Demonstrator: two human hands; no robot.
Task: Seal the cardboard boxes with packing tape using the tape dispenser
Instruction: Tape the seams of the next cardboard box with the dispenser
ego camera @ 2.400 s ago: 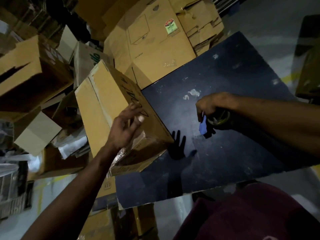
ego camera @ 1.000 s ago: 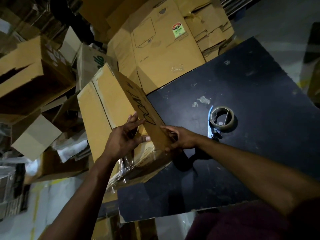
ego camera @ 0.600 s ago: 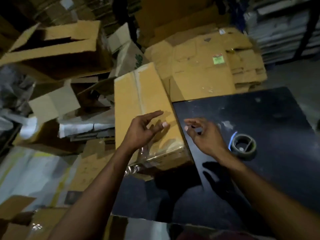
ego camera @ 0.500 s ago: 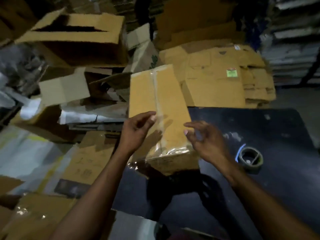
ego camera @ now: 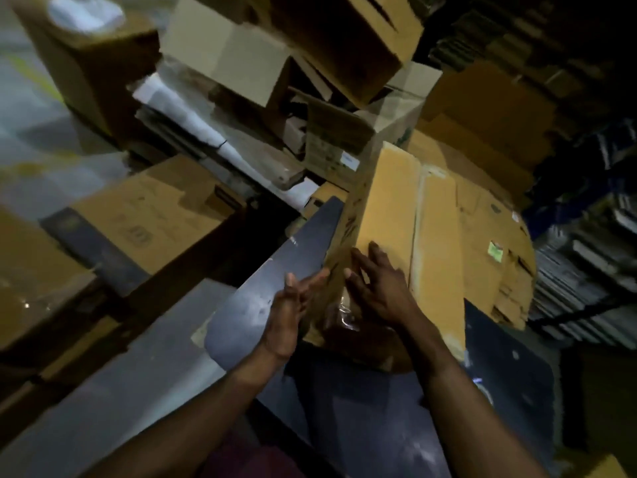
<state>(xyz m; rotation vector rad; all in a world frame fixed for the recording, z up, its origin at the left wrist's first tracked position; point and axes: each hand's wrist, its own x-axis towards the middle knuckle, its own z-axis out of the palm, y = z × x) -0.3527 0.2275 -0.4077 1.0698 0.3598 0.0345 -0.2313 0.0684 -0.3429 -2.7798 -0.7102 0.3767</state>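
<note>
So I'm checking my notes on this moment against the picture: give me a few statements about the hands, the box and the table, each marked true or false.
1. Both hands are on the near end of the long cardboard box. True: the left hand lies against its side and the right hand lies on top.
2. The right hand holds the tape dispenser. False: its fingers are spread flat on the box and hold no tool.
3. The box rests on the dark table. True.
4. Crumpled clear tape shows at the box's near end. True.
5. The left hand is clenched in a fist. False: its fingers are extended.
6. The area behind the table is bare floor. False: piled cardboard boxes fill it.
</note>
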